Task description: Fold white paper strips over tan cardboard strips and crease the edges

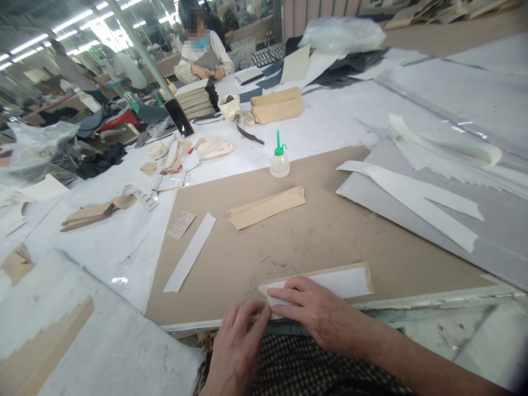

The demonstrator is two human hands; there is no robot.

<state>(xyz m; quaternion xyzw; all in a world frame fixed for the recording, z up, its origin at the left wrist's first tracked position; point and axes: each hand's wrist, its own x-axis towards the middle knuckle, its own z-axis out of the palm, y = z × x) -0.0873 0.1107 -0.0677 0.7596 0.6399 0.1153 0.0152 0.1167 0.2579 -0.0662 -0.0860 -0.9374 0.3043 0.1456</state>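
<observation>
Along the near edge of the brown board lies a beige fabric strip (pixel 368 265) with a white strip (pixel 346 281) on top of it. My right hand (pixel 315 309) rests over the left part of these strips, its fingers stretched out and pressing on the white one. At their left end, my left hand (pixel 243 333) has thumb and forefinger pinched together on the corner of the beige strip; the exact grip is partly hidden. Farther up the board lie a stack of beige strips (pixel 268 208), a single white strip (pixel 190 253) and a small printed paper (pixel 181 225).
A squeeze bottle with green nozzle (pixel 280 163) stands at the board's (pixel 322 236) far edge. White strips (pixel 416 203) lie on a grey sheet (pixel 490 231) at right. A phone (pixel 179 117) leans against stacked panels (pixel 197 99). Across the table sits another person (pixel 206 55).
</observation>
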